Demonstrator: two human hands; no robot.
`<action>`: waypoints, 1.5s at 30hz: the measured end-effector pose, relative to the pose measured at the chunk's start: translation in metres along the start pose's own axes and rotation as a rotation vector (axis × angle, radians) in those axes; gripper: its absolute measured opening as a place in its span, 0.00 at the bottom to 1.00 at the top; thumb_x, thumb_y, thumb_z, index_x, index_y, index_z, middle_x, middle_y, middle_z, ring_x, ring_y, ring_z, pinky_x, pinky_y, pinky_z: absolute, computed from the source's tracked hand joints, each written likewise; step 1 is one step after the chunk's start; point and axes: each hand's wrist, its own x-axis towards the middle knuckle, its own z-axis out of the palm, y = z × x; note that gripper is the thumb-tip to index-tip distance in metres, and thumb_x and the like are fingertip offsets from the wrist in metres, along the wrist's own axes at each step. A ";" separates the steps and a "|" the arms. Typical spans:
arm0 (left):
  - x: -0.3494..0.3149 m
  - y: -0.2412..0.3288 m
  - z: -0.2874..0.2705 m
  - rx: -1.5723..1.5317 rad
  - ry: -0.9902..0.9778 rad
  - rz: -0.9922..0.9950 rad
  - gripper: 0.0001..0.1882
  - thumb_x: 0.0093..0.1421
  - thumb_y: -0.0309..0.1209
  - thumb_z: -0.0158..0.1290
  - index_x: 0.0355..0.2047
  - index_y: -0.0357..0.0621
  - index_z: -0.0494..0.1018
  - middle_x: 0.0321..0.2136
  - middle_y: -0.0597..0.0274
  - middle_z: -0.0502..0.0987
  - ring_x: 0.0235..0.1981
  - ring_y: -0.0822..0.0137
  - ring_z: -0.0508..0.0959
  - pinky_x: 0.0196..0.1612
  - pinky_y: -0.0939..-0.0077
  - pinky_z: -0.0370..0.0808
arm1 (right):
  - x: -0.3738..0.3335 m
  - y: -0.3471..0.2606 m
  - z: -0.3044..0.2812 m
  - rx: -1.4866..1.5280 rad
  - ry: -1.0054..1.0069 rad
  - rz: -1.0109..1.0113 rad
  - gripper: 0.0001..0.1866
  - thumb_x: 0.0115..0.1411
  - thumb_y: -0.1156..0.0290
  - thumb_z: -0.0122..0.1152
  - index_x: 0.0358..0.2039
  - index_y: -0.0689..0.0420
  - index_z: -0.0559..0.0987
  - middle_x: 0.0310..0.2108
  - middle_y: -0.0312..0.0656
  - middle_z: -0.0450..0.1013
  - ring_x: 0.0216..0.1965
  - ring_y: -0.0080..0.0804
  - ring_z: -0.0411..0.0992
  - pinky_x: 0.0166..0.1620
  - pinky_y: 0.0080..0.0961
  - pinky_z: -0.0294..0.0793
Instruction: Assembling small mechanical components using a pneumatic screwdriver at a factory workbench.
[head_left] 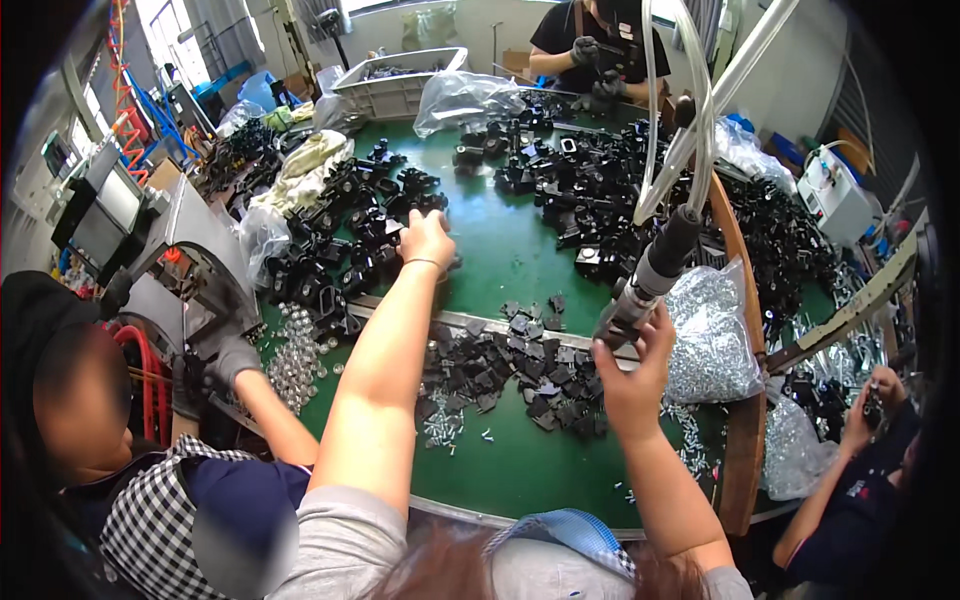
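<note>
My left hand [427, 240] reaches forward to the edge of a heap of black metal-looking parts [350, 215]. Its fingers are curled, and whatever they may grip is hidden. On the right, my right hand [638, 375] has its thumb and fingers closed around the lower end of a screwdriver with air hoses [645, 285], which hangs tilted from above. Between my arms lies a spread of small flat black pieces [525, 365], with loose silver screws [440, 425] near them. Beside the right hand sits a clear bag of silver screws [710, 335].
More black parts [560, 185] cover the far right of the green table [490, 240]. A wooden rim [742, 440] bounds its right side. Clear round pieces [292, 350] lie left of my arm. Gloved co-workers' hands [235, 360] work at left and far side; another person's hands [868, 405] are at right.
</note>
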 end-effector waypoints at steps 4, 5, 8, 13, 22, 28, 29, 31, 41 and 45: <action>-0.047 -0.010 -0.030 -0.589 0.176 0.030 0.09 0.53 0.26 0.56 0.36 0.42 0.74 0.38 0.61 0.72 0.36 0.67 0.74 0.40 0.73 0.73 | -0.028 -0.033 -0.007 -0.350 0.057 -0.385 0.39 0.51 0.73 0.68 0.60 0.65 0.57 0.46 0.47 0.71 0.40 0.35 0.73 0.47 0.30 0.73; -0.067 -0.009 -0.035 -0.955 0.222 -0.002 0.09 0.53 0.22 0.55 0.36 0.40 0.73 0.32 0.66 0.72 0.33 0.72 0.72 0.38 0.78 0.71 | -0.032 -0.033 -0.005 -0.224 -0.237 -0.348 0.39 0.52 0.72 0.67 0.61 0.64 0.56 0.48 0.47 0.69 0.40 0.36 0.74 0.47 0.29 0.74; -0.171 0.009 -0.053 -1.292 0.289 -0.066 0.12 0.56 0.20 0.54 0.41 0.39 0.70 0.32 0.69 0.71 0.33 0.78 0.70 0.39 0.84 0.68 | -0.041 -0.037 0.012 0.155 -0.599 0.192 0.37 0.55 0.70 0.65 0.61 0.62 0.57 0.48 0.46 0.69 0.39 0.36 0.75 0.44 0.28 0.75; -0.292 0.020 -0.053 -1.310 0.187 -0.045 0.14 0.55 0.18 0.55 0.43 0.40 0.70 0.35 0.65 0.70 0.35 0.75 0.71 0.40 0.81 0.71 | -0.061 -0.045 0.016 0.564 -0.687 0.858 0.30 0.56 0.69 0.64 0.57 0.59 0.64 0.43 0.44 0.71 0.36 0.35 0.75 0.39 0.28 0.77; -0.315 -0.010 -0.041 -0.776 -0.230 0.390 0.27 0.50 0.22 0.60 0.52 0.41 0.69 0.39 0.57 0.70 0.40 0.63 0.72 0.46 0.71 0.72 | -0.113 -0.015 -0.037 -0.273 -0.638 -0.154 0.26 0.52 0.69 0.66 0.52 0.53 0.72 0.39 0.46 0.73 0.34 0.41 0.75 0.36 0.31 0.77; -0.319 0.003 -0.032 -0.565 -0.408 0.545 0.19 0.50 0.26 0.62 0.44 0.40 0.75 0.33 0.55 0.71 0.39 0.62 0.73 0.42 0.72 0.73 | -0.122 -0.025 -0.052 -0.476 -0.589 -0.156 0.26 0.51 0.65 0.66 0.51 0.53 0.73 0.38 0.46 0.74 0.37 0.44 0.74 0.43 0.36 0.75; -0.315 0.001 -0.035 -0.563 -0.415 0.545 0.19 0.50 0.26 0.62 0.44 0.40 0.75 0.33 0.55 0.71 0.39 0.62 0.73 0.42 0.72 0.73 | -0.115 -0.030 -0.060 -0.477 -0.588 -0.149 0.26 0.51 0.65 0.66 0.51 0.53 0.73 0.38 0.46 0.74 0.37 0.44 0.74 0.43 0.36 0.75; -0.301 -0.005 -0.049 -0.668 -0.319 0.437 0.16 0.50 0.26 0.61 0.42 0.41 0.76 0.32 0.54 0.71 0.34 0.61 0.74 0.38 0.71 0.74 | -0.097 -0.028 -0.077 -0.351 -0.493 -0.064 0.23 0.52 0.64 0.65 0.49 0.54 0.74 0.38 0.46 0.74 0.39 0.44 0.74 0.46 0.39 0.73; -0.243 0.031 -0.016 -0.378 -0.364 0.521 0.11 0.51 0.24 0.59 0.37 0.43 0.76 0.30 0.53 0.69 0.31 0.58 0.74 0.35 0.68 0.73 | -0.069 0.024 -0.105 -0.540 -0.540 0.075 0.08 0.55 0.70 0.61 0.36 0.56 0.79 0.31 0.41 0.74 0.29 0.35 0.75 0.33 0.28 0.74; -0.238 0.043 0.004 -0.395 -0.478 0.752 0.12 0.49 0.23 0.59 0.36 0.42 0.75 0.32 0.53 0.68 0.33 0.56 0.73 0.36 0.67 0.73 | -0.070 0.035 -0.122 -0.593 -0.517 0.149 0.06 0.55 0.71 0.62 0.34 0.54 0.79 0.29 0.39 0.73 0.28 0.35 0.74 0.31 0.28 0.73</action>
